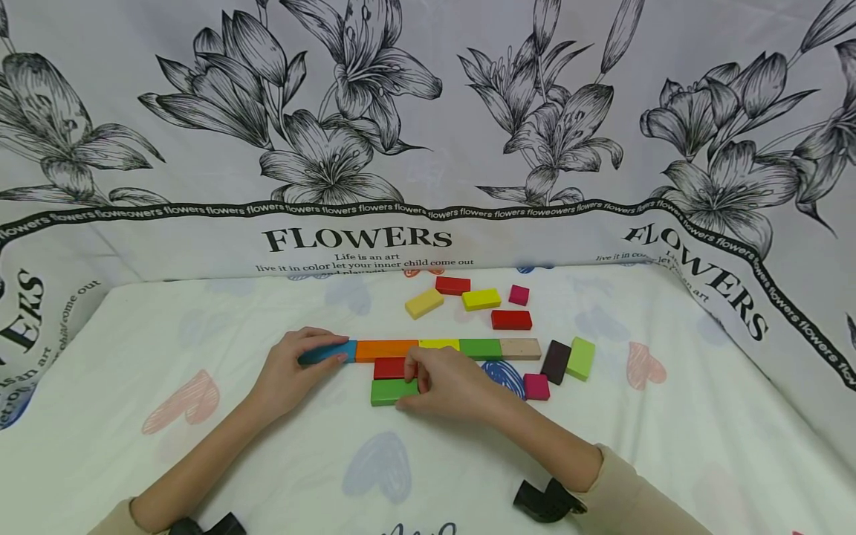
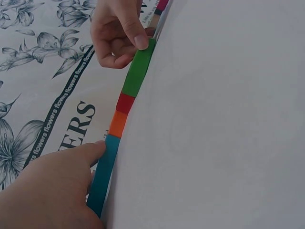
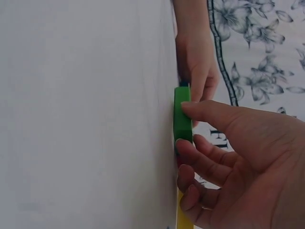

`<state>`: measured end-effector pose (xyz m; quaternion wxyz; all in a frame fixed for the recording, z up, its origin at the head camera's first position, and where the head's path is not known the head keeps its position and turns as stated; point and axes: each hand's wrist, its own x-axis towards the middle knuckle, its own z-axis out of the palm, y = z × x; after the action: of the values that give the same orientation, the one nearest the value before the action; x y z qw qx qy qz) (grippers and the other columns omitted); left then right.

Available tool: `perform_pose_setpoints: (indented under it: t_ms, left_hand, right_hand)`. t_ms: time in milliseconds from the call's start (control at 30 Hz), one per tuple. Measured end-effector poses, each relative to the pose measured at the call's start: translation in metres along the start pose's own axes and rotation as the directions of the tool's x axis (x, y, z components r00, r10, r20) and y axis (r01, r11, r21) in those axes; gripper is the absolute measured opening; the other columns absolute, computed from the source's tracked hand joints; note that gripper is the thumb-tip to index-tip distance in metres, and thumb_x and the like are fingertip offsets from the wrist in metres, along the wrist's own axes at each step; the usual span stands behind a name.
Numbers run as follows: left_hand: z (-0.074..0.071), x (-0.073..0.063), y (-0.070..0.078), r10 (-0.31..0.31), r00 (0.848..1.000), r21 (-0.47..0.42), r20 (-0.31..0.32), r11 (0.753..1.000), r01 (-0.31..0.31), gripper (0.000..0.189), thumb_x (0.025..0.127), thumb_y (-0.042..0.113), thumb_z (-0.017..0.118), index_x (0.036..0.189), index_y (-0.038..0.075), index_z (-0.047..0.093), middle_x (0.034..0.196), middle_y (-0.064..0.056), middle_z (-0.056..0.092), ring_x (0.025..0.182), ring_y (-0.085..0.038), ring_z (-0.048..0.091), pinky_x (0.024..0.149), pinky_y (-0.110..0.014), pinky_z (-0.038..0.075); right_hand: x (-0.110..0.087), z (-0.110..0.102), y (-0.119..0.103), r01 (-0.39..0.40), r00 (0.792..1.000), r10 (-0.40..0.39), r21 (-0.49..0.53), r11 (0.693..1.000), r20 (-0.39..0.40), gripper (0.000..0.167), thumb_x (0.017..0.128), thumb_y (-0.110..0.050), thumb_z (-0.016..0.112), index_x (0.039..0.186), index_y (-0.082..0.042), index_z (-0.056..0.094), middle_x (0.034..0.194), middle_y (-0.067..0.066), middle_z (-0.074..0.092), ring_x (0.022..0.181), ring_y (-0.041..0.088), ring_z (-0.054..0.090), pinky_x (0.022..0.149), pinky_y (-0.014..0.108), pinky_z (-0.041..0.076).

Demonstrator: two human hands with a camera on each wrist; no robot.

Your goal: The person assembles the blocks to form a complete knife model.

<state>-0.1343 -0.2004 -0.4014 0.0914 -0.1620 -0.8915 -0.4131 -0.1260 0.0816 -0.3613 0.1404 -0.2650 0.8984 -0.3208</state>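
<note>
The near green block [image 1: 389, 393] lay just in front of the red block [image 1: 389, 368], its right end pinched by the right hand [image 1: 449, 380], while the left hand [image 1: 291, 373] gripped the blue block [image 1: 332, 352], which abutted the orange block [image 1: 386, 351] on the heart-printed sheet [image 1: 287, 475].

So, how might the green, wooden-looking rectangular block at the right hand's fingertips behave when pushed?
The green block would probably stay stiff, since its edges look straight. It seems unlikely to roll, as its faces look flat. Pushed forward, it might nudge the red, wooden-looking rectangular block just beyond it.
</note>
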Motion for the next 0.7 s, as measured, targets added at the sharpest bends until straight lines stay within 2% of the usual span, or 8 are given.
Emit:
perform_pose_setpoints:
  t_ms: [200, 300, 400, 467, 567, 700]
  left_hand:
    - [0.0002, -0.0001, -0.0008, -0.001, 1.000, -0.004, 0.002, 1.000, 0.001, 0.027, 0.095, 0.015, 0.080, 0.121, 0.011, 0.081, 0.120, -0.008, 0.073, 0.114, -0.027, 0.057, 0.090, -0.035, 0.048]
    - [0.0003, -0.0002, -0.0011, -0.004, 1.000, -0.005, 0.004, 1.000, 0.004, 0.027, 0.095, 0.015, 0.080, 0.121, 0.011, 0.080, 0.121, -0.009, 0.073, 0.114, -0.027, 0.058, 0.090, -0.036, 0.047]
    - [0.0000, -0.0003, -0.0012, -0.013, 1.000, -0.001, 0.008, 1.000, 0.013, 0.027, 0.095, 0.016, 0.080, 0.122, 0.012, 0.080, 0.122, -0.009, 0.073, 0.115, -0.028, 0.057, 0.091, -0.037, 0.048]
    - [-0.0002, -0.0002, -0.0013, -0.016, 1.000, 0.000, 0.011, 1.000, 0.016, 0.027, 0.096, 0.017, 0.080, 0.122, 0.012, 0.080, 0.122, -0.009, 0.073, 0.115, -0.028, 0.058, 0.092, -0.038, 0.048]
    - [-0.0002, 0.0000, -0.0016, -0.015, 1.000, -0.002, 0.013, 1.000, 0.015, 0.027, 0.096, 0.017, 0.080, 0.122, 0.012, 0.080, 0.122, -0.009, 0.073, 0.115, -0.028, 0.057, 0.091, -0.037, 0.048]
    - [-0.0001, 0.0003, -0.0021, -0.003, 1.000, -0.006, 0.009, 1.000, 0.003, 0.027, 0.095, 0.015, 0.080, 0.121, 0.011, 0.080, 0.121, -0.009, 0.073, 0.114, -0.027, 0.057, 0.090, -0.035, 0.047]
  right_hand:
    - [-0.0003, 0.0004, 0.0003, -0.003, 1.000, 0.003, 0.004, 1.000, 0.006, 0.029, 0.088, -0.025, 0.088, 0.092, -0.017, 0.061, 0.070, -0.005, 0.057, 0.065, 0.010, 0.053, 0.061, 0.022, 0.041]
    - [-0.0003, -0.0010, 0.0004, 0.005, 1.000, -0.006, 0.030, 1.000, 0.025, 0.026, 0.088, -0.023, 0.088, 0.095, -0.018, 0.063, 0.070, -0.005, 0.057, 0.065, 0.010, 0.053, 0.061, 0.022, 0.042]
    - [0.0007, -0.0028, 0.0015, 0.027, 0.997, -0.032, 0.075, 0.997, 0.075, 0.024, 0.091, -0.021, 0.086, 0.107, -0.020, 0.068, 0.070, -0.005, 0.056, 0.066, 0.009, 0.053, 0.063, 0.022, 0.042]
    - [0.0018, -0.0039, 0.0028, 0.048, 0.992, -0.059, 0.096, 0.994, 0.115, 0.029, 0.093, -0.020, 0.083, 0.120, -0.022, 0.071, 0.070, -0.005, 0.055, 0.066, 0.009, 0.053, 0.064, 0.021, 0.042]
    - [0.0035, -0.0049, 0.0050, 0.077, 0.982, -0.091, 0.089, 0.993, 0.165, 0.042, 0.097, -0.020, 0.079, 0.138, -0.025, 0.069, 0.069, -0.006, 0.054, 0.066, 0.008, 0.053, 0.064, 0.020, 0.041]
    - [0.0052, -0.0061, 0.0072, 0.094, 0.972, -0.103, 0.052, 0.994, 0.213, 0.051, 0.100, -0.021, 0.075, 0.149, -0.028, 0.063, 0.069, -0.006, 0.053, 0.066, 0.009, 0.053, 0.064, 0.020, 0.040]
